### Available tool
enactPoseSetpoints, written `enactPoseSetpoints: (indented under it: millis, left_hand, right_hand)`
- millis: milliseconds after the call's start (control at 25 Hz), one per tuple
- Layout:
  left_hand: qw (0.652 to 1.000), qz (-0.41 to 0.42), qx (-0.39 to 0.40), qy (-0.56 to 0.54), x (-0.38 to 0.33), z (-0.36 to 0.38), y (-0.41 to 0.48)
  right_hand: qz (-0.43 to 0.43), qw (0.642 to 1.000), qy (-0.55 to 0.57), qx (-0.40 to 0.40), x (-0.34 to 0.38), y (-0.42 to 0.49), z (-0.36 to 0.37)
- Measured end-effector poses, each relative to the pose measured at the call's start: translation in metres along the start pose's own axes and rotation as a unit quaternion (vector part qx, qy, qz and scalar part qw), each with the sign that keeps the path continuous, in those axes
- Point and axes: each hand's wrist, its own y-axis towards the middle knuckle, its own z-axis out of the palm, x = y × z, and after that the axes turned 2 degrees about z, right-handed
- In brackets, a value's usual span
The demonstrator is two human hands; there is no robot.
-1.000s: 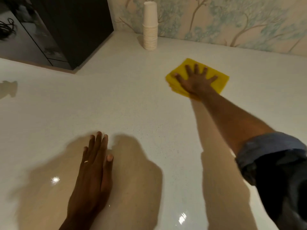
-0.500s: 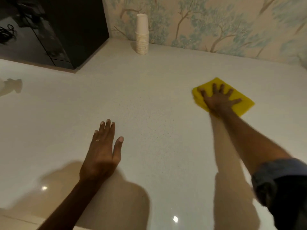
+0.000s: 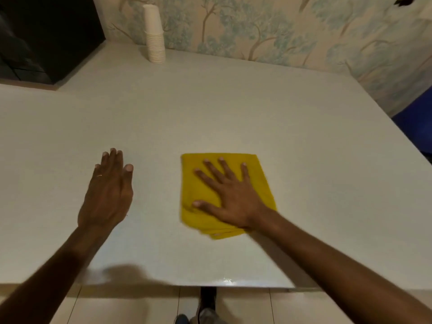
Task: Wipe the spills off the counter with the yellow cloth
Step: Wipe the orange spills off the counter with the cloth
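Note:
A folded yellow cloth (image 3: 258, 174) lies flat on the white counter (image 3: 210, 108), a little right of the middle and toward the front edge. My right hand (image 3: 231, 195) presses down on it, palm flat and fingers spread. My left hand (image 3: 107, 192) rests flat on the bare counter to the left of the cloth, holding nothing, with a ring on one finger. I cannot make out any spill on the surface.
A tall stack of white paper cups (image 3: 154, 36) stands at the back against the tree-patterned wall. A black cabinet (image 3: 46, 31) fills the back left corner. A blue object (image 3: 416, 122) sits past the counter's right edge. Tiled floor (image 3: 140, 305) shows below the front edge.
My right hand has dragged the cloth from the back of the counter toward me and to the left. My left hand has slid forward, and the view has pulled back.

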Motion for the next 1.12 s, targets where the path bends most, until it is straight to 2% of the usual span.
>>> enactPoseSetpoints:
  millis: [120,240,320,400,480,560,640,720,800,920,1040,1120]
  left_hand:
    - [1.000,0.001,0.012,-0.009,0.002,-0.002,0.001]
    - [1.000,0.014,0.006,-0.023,0.005,0.003,0.002]
    - [1.000,0.018,-0.005,-0.021,0.014,0.012,0.007]
    - [0.999,0.030,-0.011,0.001,0.024,0.019,0.011]
    - [0.999,0.042,-0.015,0.020,0.031,0.021,0.014]
    - [1.000,0.027,-0.008,0.006,0.030,0.015,0.014]
    - [0.998,0.048,-0.030,0.025,0.019,0.005,0.009]
    - [0.991,0.108,-0.046,0.064,0.005,-0.001,0.002]
    - [0.989,0.130,-0.044,0.045,-0.003,-0.010,-0.004]
    - [0.992,0.122,-0.039,0.014,-0.007,-0.016,-0.007]
    - [0.989,0.123,-0.044,0.069,-0.005,-0.011,-0.006]
    - [0.992,0.075,-0.055,0.085,-0.004,-0.008,-0.003]
  right_hand:
    - [0.189,0.981,-0.026,0.019,-0.111,-0.030,-0.031]
    - [0.376,0.926,0.019,0.012,-0.194,-0.072,-0.051]
    - [0.461,0.887,0.023,-0.013,-0.195,-0.083,-0.046]
    - [0.486,0.873,0.014,-0.035,-0.155,-0.066,-0.031]
    - [0.426,0.904,0.014,-0.036,-0.092,-0.028,-0.016]
    - [0.320,0.947,0.023,-0.027,-0.016,0.016,-0.002]
    - [0.202,0.979,0.034,-0.011,0.060,0.048,0.009]
    - [0.076,0.997,0.033,0.000,0.122,0.056,0.017]
    - [-0.018,0.999,0.027,-0.001,0.153,0.053,0.022]
    - [-0.053,0.998,0.025,0.005,0.147,0.068,0.022]
    - [-0.052,0.998,0.015,0.033,0.140,0.113,0.018]
    - [-0.048,0.998,0.005,0.045,0.140,0.152,0.017]
